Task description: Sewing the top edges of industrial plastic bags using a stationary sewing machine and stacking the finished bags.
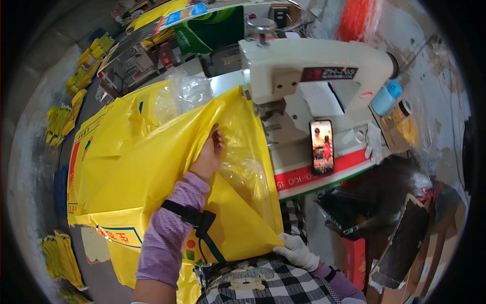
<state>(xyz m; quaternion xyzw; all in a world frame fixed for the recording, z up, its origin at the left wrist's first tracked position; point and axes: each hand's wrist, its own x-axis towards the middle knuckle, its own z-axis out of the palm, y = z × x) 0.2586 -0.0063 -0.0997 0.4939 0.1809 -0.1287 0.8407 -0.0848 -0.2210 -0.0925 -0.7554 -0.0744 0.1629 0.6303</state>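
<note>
Left hand: bare left hand [208, 152], purple sleeve and a dark strap at the wrist, reaches forward with fingers curled into the top fold of the yellow plastic sack [152, 167]. It pinches the sack's edge; the fingertips are partly buried in the fold, so the exact grip is hard to read.

Right hand: right hand [296, 252] in a white glove, close to the body, closed on the sack's lower corner.

Yellow sack: stretched between the two hands, one corner low and near, the upper edge held out ahead of the left hand (the pull between them seems meant to keep that edge taut and straight). The rest drapes over the counter [223, 81] to the left of the left hand.

Clear liner: a crinkled transparent film [185, 93] bulges out beyond the left hand, seemingly the sack's inner lining.

Sewing machine: white industrial sewing machine [314, 71] stands just past and right of the left hand, its needle end close to the held edge.

Phone: a phone [322, 147] with a lit screen leans on the machine's base, right of the left hand, facing the person.

Surroundings: stacks of yellow sacks [61, 119] lie on the floor far to the left; cardboard boxes [410, 243] sit right of the right hand.
</note>
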